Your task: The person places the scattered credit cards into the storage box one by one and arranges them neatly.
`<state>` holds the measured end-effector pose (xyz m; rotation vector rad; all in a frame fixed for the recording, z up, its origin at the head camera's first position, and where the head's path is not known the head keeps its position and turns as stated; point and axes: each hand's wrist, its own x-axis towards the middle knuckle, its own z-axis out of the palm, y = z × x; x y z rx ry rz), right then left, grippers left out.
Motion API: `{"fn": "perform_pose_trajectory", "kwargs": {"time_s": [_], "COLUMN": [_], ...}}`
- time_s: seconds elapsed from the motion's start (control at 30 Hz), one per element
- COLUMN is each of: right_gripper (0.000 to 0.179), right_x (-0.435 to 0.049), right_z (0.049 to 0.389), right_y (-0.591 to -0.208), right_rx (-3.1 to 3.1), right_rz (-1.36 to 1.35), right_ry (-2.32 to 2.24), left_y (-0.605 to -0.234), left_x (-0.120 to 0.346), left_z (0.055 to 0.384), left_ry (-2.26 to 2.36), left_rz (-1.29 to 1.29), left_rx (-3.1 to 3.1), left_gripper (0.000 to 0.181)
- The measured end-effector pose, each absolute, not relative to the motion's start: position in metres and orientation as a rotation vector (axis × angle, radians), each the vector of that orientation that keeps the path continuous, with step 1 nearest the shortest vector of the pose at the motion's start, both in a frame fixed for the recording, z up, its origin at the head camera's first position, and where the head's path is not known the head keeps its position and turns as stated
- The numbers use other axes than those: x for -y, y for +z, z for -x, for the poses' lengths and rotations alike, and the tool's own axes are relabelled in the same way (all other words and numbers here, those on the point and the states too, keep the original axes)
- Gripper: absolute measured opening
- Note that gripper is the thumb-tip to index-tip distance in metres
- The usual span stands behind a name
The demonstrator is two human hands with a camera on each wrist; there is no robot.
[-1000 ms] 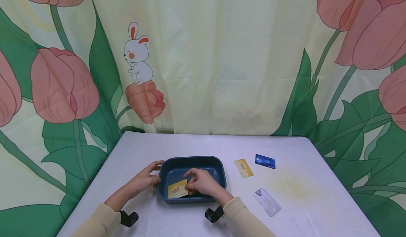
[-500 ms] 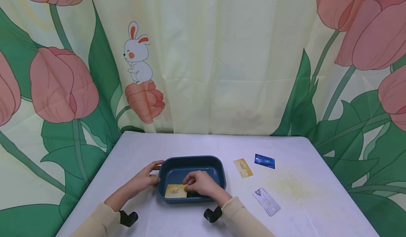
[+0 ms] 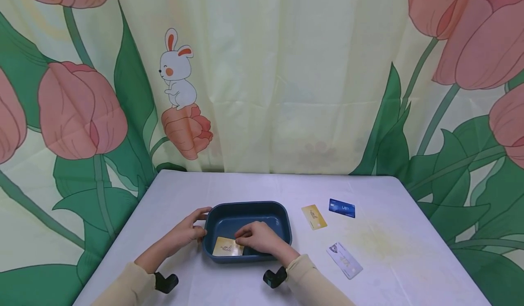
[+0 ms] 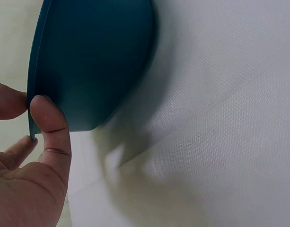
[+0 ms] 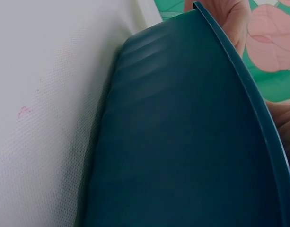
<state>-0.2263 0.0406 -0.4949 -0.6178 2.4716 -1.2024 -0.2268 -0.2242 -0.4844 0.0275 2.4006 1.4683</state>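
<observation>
My left hand (image 3: 186,228) holds the left end of a dark blue rectangular box (image 3: 245,259). In the left wrist view the thumb (image 4: 49,120) presses its outer wall, with fingers over the rim. A gold card (image 3: 226,248) lies low in the box's front left part. My right hand (image 3: 259,237) reaches into the box and pinches that card at its upper right corner. From the right wrist, the box's outer wall (image 5: 178,118) fills the view and hides most of the right hand (image 5: 285,127).
To the right of the box, a second gold card (image 3: 314,217), a blue VIP card (image 3: 342,208) and a silver card (image 3: 345,260) lie apart on the white-covered table (image 3: 389,269). Behind the table hangs a curtain (image 3: 286,78) printed with tulips and a rabbit.
The gold card in the box has gone from tilted up to lying lower, and has turned slightly. My right hand has shifted a little left with it. The left hand keeps its place.
</observation>
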Motion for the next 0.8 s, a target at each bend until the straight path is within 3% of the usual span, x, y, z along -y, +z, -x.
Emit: {"fn": "perform_pose_trajectory", "kwargs": {"time_s": [0.8], "right_gripper": [0.024], "right_x": [-0.0489], "right_z": [0.2284], "right_y": [-0.4889], "right_rx": [-2.359], "right_rz": [0.658], "right_ry": [-1.485], "left_y": [-0.4846], "left_x": [0.2264], "left_z": [0.2274], "left_ry": [1.463], "left_rz": [-0.066], "left_rx": [-2.387], "left_gripper": [0.075]}}
